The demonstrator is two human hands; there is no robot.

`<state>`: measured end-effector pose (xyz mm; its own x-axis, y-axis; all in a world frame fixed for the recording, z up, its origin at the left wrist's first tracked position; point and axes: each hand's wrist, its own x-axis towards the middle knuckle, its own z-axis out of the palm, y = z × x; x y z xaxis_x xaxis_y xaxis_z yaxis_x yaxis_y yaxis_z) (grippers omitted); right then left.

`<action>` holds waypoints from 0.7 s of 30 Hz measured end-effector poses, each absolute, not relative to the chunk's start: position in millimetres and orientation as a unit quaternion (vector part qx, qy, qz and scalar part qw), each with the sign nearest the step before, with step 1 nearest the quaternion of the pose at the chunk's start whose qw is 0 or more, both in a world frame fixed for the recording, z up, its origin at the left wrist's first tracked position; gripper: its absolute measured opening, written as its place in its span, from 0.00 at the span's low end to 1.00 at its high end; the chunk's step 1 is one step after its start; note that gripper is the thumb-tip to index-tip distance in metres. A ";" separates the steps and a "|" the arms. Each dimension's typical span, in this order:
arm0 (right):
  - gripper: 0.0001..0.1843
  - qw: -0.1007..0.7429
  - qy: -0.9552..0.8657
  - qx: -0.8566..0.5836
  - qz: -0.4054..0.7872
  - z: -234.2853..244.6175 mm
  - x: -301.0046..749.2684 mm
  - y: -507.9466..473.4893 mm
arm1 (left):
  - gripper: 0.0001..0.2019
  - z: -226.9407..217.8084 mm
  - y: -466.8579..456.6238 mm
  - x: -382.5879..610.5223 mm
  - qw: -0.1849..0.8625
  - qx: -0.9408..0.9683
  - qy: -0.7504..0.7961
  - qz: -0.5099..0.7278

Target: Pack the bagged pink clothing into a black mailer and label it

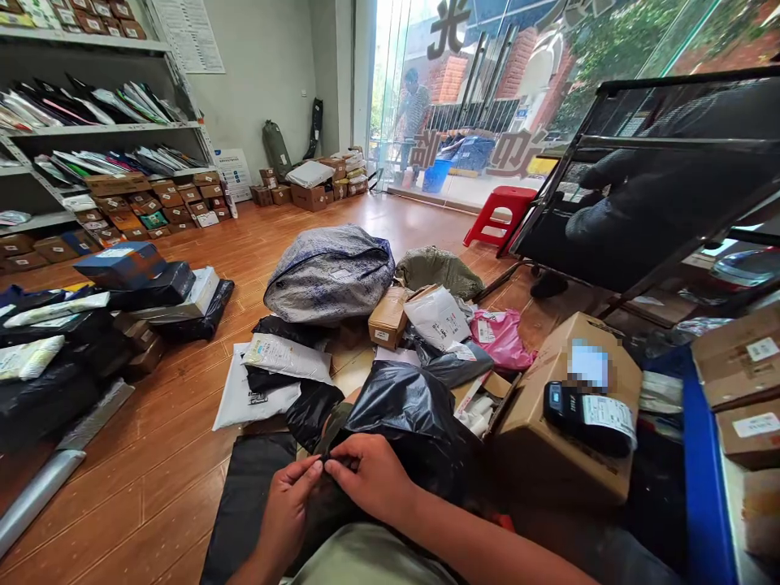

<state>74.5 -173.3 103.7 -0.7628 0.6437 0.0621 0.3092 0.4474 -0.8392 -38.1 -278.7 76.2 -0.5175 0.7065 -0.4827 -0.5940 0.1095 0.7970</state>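
Both hands are in close, right at the near left edge of the black plastic bag, and that bag is our landmark. The left hand pinches thumb against finger, the right hand does the same, fingertips almost meeting, and between them they have a dark strip of material! Is it part of the black plastic bag? Cannot tell from here.

Left of the bag, a white mailer lies on a heap of packets, and nearer the person a flat black sheet spreads over the wooden floor. Beyond the bag, a big speckled bundle bulges up, with a small brown carton leaning in just beside it. To the bag's far right, a pink bag; to its right, a large carton stands tilted, carrying a black handheld device with a printed label. Well past the bag, there's a red stool, and a person shows through the glass.
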 end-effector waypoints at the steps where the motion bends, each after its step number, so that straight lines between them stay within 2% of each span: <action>1: 0.08 0.195 -0.827 -0.288 0.442 103.8 74.4 -174.1 | 0.18 74.5 -278.8 -37.9 0.483 0.057 0.568 0.664; 8: 0.07 0.247 -0.797 -0.338 0.435 107.1 91.0 -175.1 | 0.19 67.4 -280.2 -36.5 0.427 0.106 0.641 0.629; 13: 0.05 0.250 -0.751 -0.372 0.485 104.0 103.9 -184.2 | 0.20 66.5 -278.8 -30.3 0.432 0.140 0.660 0.599; 16: 0.08 0.239 -0.760 -0.361 0.484 100.6 94.7 -190.0 | 0.18 65.9 -278.9 -28.7 0.449 0.173 0.647 0.591; 19: 0.12 0.265 -0.745 -0.374 0.485 100.9 96.1 -190.7 | 0.18 66.0 -279.8 -30.6 0.436 0.173 0.651 0.596; 21: 0.12 0.288 -0.733 -0.370 0.493 102.4 113.2 -190.5 | 0.17 67.3 -280.1 -32.4 0.420 0.159 0.669 0.592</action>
